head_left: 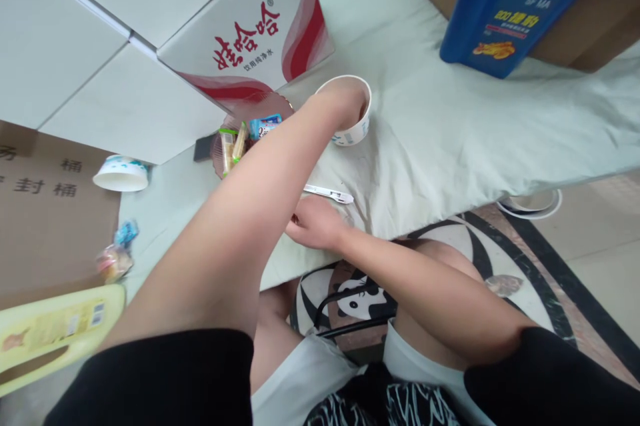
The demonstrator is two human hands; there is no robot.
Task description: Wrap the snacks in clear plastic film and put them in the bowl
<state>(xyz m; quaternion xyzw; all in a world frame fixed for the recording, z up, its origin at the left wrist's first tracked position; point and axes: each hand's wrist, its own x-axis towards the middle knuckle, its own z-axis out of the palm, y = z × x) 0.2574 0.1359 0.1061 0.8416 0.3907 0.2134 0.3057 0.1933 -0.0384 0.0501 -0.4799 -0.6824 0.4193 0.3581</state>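
Note:
My left hand (354, 105) reaches down into a white paper bowl (351, 137) with blue print on its side. The bowl wall hides its fingers, and whatever they touch inside is out of sight. My right hand (320, 223) rests low over the cloth's front edge, its fingers curled and partly covered by my left forearm. What they hold, if anything, I cannot make out. Just above it lies a slim white tool (331, 194) resembling a utility knife. Behind my left forearm stands a pinkish clear dish (274, 105) with wrapped snacks (235, 145) in it.
A white and red carton (250, 33) stands behind the dish on the pale green cloth (400, 139). Another paper bowl (121, 174) lies at left, near small wrapped packets (115, 261) and a yellow jug (60, 326). A blue container (500, 19) stands back right.

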